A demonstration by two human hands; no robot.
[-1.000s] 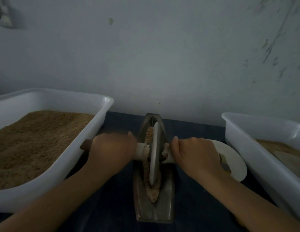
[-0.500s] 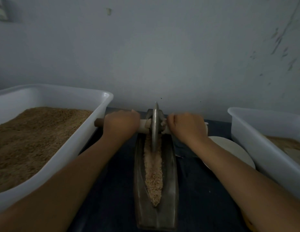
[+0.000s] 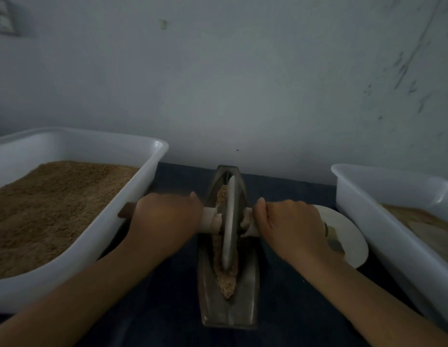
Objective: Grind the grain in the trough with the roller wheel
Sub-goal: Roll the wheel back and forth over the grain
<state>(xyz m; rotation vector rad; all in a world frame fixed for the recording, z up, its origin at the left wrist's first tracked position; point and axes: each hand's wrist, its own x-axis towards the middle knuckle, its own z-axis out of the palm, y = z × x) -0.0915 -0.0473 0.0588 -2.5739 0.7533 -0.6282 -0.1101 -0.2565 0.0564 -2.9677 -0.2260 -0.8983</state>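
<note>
1. Roller wheel [image 3: 229, 222] is seen edge-on, upright in the trough [image 3: 228, 306]; its lower rim is buried in grain [image 3: 226, 284].
2. Both bins are cropped: the left bin [image 3: 132, 196] at the left edge, the right bin [image 3: 368, 204] at the right edge; the white plate [image 3: 353, 236] is partly covered.
3. The trough's long axis runs away from the viewer on the tabletop [image 3: 162, 309]; the axle handle [image 3: 210, 221] lies crosswise.
4. The left hand [image 3: 165, 219] and right hand [image 3: 290, 225] are curled tightly around the handle ends.

My wheel [image 3: 229, 224] looks like dull grey metal, its axle [image 3: 209, 222] pale smooth wood. The trough [image 3: 249, 291] is worn, matt metal; the grain [image 3: 226, 284] coarse and crumbly. Both tubs [image 3: 132, 196] are glossy white plastic.
</note>
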